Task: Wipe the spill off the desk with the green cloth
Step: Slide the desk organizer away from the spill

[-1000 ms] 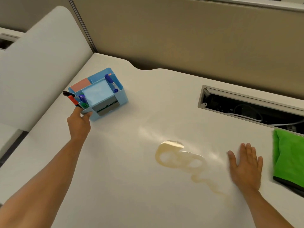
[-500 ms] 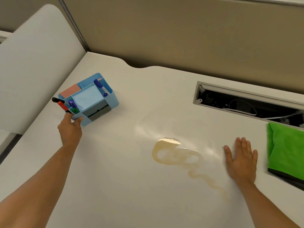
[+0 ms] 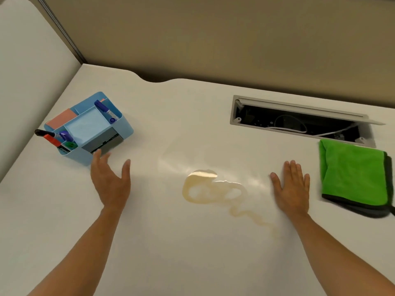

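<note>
The green cloth (image 3: 353, 175) lies folded flat near the right edge of the desk (image 3: 162, 242), just in front of the open cable slot (image 3: 299, 122). Its long axis runs from the back of the desk toward the front, and a dark grey layer shows along its front and right border. Its far right corner reaches almost to the border of the picture, so that end is hard to see fully. The spill (image 3: 210, 190) is a pale yellow-brown puddle near the middle of the desk; its round, looped part is on the left and a thin wavy tail runs from it toward the front right, where it fades and its end is difficult to make out. The right hand (image 3: 291, 188) lies flat on the desk between the spill and the cloth, palm down, fingers stretched toward the back, and it holds nothing. The left hand (image 3: 111, 179) is open with spread fingers and holds nothing; its fingertips are just beside the front side of a blue organizer (image 3: 125, 130) near the left edge, but I cannot tell if they touch it. The organizer holds several markers (image 3: 105, 112) and coloured note pads. Both forearms are cut off by the bottom border.
</note>
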Demonstrator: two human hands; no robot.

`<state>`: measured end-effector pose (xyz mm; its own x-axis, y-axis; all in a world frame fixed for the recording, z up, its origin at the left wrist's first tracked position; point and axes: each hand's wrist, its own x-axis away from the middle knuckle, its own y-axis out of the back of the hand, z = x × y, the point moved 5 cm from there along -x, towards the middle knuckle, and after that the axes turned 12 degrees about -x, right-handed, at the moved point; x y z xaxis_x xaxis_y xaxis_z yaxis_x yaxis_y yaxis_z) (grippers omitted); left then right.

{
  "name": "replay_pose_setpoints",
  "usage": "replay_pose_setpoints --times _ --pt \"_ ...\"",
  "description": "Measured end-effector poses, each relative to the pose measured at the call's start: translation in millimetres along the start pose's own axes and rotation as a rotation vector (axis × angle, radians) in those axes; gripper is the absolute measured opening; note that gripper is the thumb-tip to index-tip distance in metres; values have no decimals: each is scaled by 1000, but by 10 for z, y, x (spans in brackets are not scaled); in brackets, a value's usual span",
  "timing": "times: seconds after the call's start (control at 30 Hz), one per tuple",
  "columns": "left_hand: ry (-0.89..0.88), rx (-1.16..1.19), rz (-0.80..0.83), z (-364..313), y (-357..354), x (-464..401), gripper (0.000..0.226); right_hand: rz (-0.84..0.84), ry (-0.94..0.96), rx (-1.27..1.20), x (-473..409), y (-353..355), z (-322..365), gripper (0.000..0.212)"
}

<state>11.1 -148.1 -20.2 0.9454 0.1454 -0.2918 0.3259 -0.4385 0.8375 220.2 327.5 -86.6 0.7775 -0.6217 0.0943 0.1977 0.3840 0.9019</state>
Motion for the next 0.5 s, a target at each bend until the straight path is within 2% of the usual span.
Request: replay_pose_setpoints --times 0.13,0.23,0.37,0.5 --pt "-350 -41 183 -377 -300 401 45 1 8 1 -2 4 -1 77" --pt "-505 -74 334 -583 -484 626 51 5 11 -4 5 19 -6 77" --pt "-579 -126 474 -670 -657 781 60 18 8 -5 8 31 18 75" --pt "-591 -172 544 -626 -774 839 61 42 18 -53 14 82 34 75"
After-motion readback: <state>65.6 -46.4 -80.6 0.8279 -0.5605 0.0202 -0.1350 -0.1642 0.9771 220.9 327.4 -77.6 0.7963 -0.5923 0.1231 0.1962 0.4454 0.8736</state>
